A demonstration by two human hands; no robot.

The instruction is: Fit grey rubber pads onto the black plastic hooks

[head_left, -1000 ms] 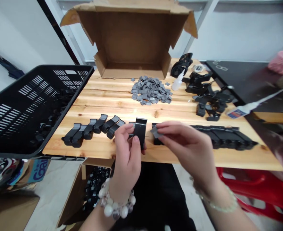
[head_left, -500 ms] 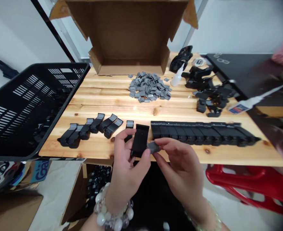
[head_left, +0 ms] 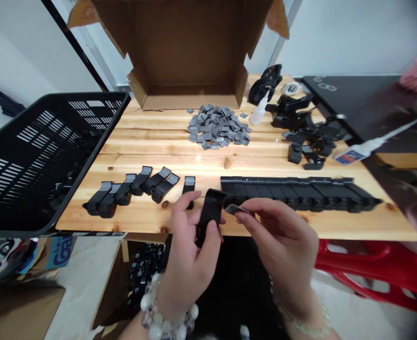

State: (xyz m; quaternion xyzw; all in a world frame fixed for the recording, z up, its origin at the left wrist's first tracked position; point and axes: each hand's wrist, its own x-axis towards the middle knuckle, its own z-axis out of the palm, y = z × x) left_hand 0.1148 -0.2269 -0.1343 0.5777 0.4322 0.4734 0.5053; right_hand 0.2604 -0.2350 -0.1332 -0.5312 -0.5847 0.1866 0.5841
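Observation:
My left hand [head_left: 190, 250] is closed around a curved black plastic piece [head_left: 210, 210], its thumb pressed on the front face. Between thumb and fingertips, my right hand [head_left: 282, 231] pinches a small thin grey pad [head_left: 234, 209], just right of the black piece; a narrow gap seems to part the two. Behind my left fingers, one black piece with a grey end [head_left: 189, 184] lies on the table. Several more such pieces [head_left: 142, 182] lie in a loose group to the left. A long row of black pieces [head_left: 296, 192] sits beyond my right hand.
A heap of grey pads [head_left: 218, 126] lies mid-table before an open cardboard box [head_left: 190, 101]. Nearby stand a white dropper bottle [head_left: 259, 111], loose black parts [head_left: 295, 113] and a long-nozzled bottle [head_left: 355, 153]. A black basket [head_left: 57, 212] borders the left; a red stool [head_left: 367, 264] is below right.
The black piece has tilted in my left hand. My right hand has drawn slightly rightward with the grey pad, which now appears more edge-on. The view has shifted a little.

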